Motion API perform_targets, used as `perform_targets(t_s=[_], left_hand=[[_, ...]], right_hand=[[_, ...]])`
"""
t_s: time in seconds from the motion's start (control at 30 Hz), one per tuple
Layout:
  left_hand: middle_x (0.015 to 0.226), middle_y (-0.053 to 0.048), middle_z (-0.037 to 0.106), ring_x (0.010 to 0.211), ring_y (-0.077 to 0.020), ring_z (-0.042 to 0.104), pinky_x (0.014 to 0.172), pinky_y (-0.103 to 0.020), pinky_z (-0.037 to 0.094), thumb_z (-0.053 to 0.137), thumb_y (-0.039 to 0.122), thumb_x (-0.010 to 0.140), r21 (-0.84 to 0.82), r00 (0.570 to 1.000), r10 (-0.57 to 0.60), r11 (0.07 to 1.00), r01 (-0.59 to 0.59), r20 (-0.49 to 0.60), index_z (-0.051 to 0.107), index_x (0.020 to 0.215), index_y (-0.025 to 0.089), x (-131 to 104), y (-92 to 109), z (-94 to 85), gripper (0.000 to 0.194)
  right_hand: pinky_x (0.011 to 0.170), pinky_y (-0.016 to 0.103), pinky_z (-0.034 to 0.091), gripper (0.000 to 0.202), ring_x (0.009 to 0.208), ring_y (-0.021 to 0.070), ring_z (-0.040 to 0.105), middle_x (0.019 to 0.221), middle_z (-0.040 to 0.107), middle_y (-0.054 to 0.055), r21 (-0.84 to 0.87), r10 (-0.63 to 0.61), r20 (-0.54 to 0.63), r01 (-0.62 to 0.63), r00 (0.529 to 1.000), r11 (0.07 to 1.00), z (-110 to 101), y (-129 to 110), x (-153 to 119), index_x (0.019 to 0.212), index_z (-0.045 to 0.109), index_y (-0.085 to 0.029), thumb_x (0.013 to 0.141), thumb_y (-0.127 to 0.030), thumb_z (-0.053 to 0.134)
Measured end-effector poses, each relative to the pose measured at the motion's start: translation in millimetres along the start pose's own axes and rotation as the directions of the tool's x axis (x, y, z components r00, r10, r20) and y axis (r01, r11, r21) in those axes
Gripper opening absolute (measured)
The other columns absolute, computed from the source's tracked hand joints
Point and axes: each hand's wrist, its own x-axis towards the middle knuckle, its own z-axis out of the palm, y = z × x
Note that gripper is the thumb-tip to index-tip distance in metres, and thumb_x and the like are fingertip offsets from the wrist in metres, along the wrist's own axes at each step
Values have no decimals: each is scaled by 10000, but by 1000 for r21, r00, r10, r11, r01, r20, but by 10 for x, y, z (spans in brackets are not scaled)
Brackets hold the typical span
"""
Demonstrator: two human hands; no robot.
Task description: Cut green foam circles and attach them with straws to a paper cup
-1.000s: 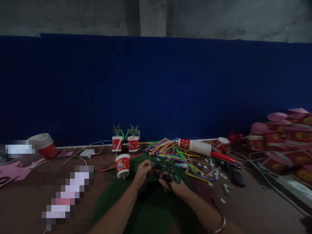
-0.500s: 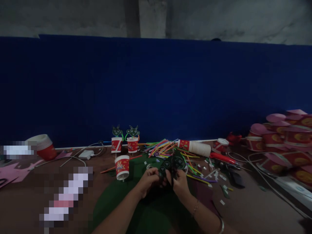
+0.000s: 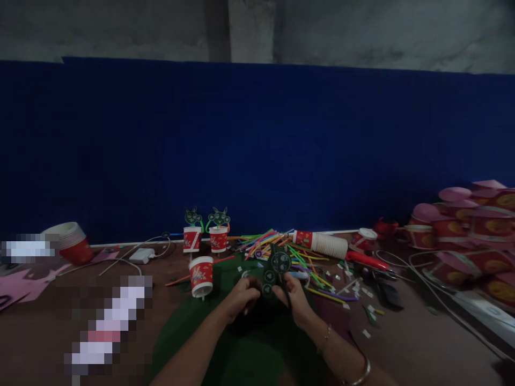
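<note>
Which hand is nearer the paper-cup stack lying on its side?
Right. The right hand is in front and slightly left of the paper-cup stack; the left hand is farther left.

Dark cutout (image 3: 278,266) with pale outlines, centre of the scene: face at far end, two discs nearer, slightly left.
</note>
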Motion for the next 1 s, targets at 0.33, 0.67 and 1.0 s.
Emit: perform_targets(t_s=[0.33, 0.67, 1.0], left_hand=[[415, 59, 474, 327, -28, 274, 360, -184, 148, 686, 323, 604, -130, 951, 138, 975, -179, -275, 527, 636, 150, 43, -19, 4, 237], [358, 76, 349, 339, -25, 254, 351, -175, 107, 684, 386, 611, -389, 854, 2, 889, -240, -520, 609, 571, 110, 15, 52, 120, 289], [348, 59, 374, 352, -37, 331, 382, -186, 247, 730, 368, 577, -451, 871, -74, 875, -178, -487, 453, 391, 136, -7, -35, 309, 407]], right_hand=[[522, 210, 418, 341, 591, 120, 527, 670, 572, -20, -63, -64, -57, 61, 996, 996, -12, 44, 25, 829, 557, -180, 619, -391, 723], [421, 184, 355, 338, 492, 98, 504, 573, 553, -22, -215, 60, 213, -14, 975, 977, 18, 69, -47, 840, 541, -150, 729, -458, 625], [388, 171, 348, 339, 433, 83, 483, 520, 528, -44, -198, 45, 215, -2, 976, 980, 8, 108, -41, 785, 532, -149, 714, -464, 636]])
